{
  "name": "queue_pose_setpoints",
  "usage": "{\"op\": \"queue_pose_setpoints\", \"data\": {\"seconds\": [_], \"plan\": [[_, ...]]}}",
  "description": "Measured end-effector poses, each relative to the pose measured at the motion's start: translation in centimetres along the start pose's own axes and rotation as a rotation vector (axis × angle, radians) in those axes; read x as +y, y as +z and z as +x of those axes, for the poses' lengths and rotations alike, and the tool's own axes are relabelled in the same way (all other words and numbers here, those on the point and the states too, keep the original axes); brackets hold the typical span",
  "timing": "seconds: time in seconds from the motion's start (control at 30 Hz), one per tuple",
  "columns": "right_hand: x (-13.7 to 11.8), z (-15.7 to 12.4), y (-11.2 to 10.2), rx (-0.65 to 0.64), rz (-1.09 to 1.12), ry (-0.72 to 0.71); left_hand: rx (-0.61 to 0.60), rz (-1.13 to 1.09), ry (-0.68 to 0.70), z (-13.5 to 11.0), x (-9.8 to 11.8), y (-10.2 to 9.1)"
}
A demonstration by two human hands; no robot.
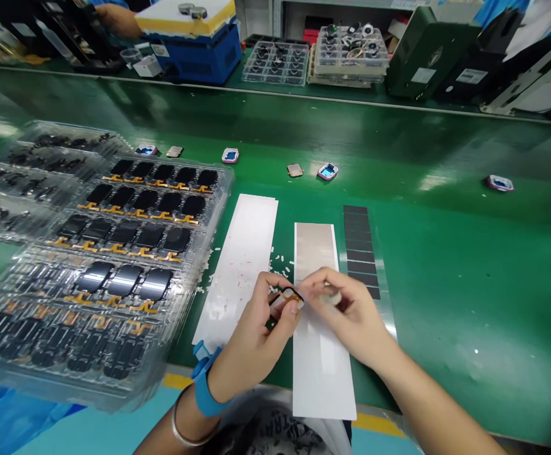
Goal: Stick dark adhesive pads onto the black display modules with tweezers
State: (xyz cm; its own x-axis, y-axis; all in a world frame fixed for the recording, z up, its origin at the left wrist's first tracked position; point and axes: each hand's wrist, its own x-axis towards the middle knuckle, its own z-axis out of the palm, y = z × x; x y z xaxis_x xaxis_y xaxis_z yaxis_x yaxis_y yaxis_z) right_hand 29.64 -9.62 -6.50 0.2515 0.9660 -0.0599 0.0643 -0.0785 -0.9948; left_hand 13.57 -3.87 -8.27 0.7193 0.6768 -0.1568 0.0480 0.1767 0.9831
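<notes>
My left hand [256,338] holds a small display screen [282,304] with a dark edge and an orange flex cable between thumb and fingers. Fingers pinched, my right hand [358,316] is close beside the screen's right edge. A pale, rounded object [332,296], blurred, sits in the curl of its fingers; its kind cannot be made out. Under the hands lies a white backing sheet [323,385] with a beige upper part. A second white sheet [237,272] lies to the left, with small white scraps around it. To the right is a clear film with black rectangular stickers [361,253].
A clear plastic tray [227,183] on the left carries rows of screens with orange cables. Another tray [43,129] of dark parts stands behind it. Small watch-like cases [327,171] dot the green bench. A shelf behind bears a blue box [199,54] and part trays [275,63].
</notes>
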Motion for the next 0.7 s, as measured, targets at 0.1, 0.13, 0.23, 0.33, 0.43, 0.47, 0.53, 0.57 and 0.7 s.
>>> {"op": "queue_pose_setpoints", "data": {"seconds": [0.1, 0.13, 0.23, 0.33, 0.43, 0.47, 0.53, 0.57, 0.7], "plan": [[0.1, 0.3, -1.9, 0.183, -0.033, -0.11, 0.01, 0.168, 0.042, -0.1, 0.3, 0.0], [0.2, 0.3, -2.5, 0.245, -0.061, -0.145, -0.004, 0.26, 0.061, -0.1, 0.5, 0.0], [0.6, 0.4, -3.6, 0.322, -0.161, -0.132, -0.08, 0.554, 0.134, -0.2, 1.2, 0.4], [1.6, 0.3, -3.6, 0.311, -0.155, -0.016, -0.152, 0.749, 0.244, 0.1, 1.6, 1.2], [2.8, 0.2, -3.0, 0.316, -0.07, 0.015, -0.207, 0.907, 0.306, 0.6, 1.4, 1.9], [3.0, 0.2, -2.8, 0.322, -0.042, 0.01, -0.221, 0.948, 0.314, 0.8, 1.3, 2.0], [3.4, 0.2, -2.5, 0.338, -0.008, 0.007, -0.243, 1.002, 0.326, 1.0, 1.0, 2.0], [3.4, 0.3, -2.4, 0.35, 0.004, 0.013, -0.25, 1.016, 0.333, 1.0, 0.9, 2.0], [3.3, 0.5, -2.1, 0.39, 0.052, 0.053, -0.258, 1.031, 0.355, 1.0, 0.8, 2.0]]}}
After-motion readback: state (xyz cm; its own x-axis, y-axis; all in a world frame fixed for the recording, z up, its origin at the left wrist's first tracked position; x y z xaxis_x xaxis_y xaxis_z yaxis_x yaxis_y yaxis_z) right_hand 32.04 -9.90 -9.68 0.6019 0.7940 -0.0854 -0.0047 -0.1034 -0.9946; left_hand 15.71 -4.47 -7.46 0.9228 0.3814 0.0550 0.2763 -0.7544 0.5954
